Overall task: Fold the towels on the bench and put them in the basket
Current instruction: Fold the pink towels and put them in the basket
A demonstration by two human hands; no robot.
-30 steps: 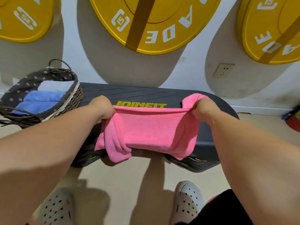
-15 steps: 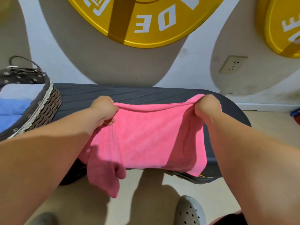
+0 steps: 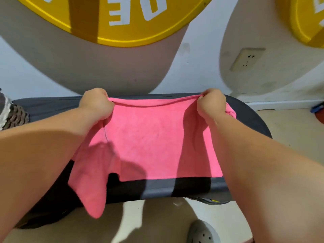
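Fingers (image 3: 207, 93) of the right hand (image 3: 213, 105) and the left hand (image 3: 95, 104) were clenched on the far corners of the pink towel (image 3: 149, 141), holding its far edge stretched between them. The towel covered the middle of the dark bench (image 3: 249, 118), with its near left corner hanging over the near edge. A woven basket (image 3: 13, 116) showed at the bench's left end, and a wall socket (image 3: 246, 59) was at the far right.
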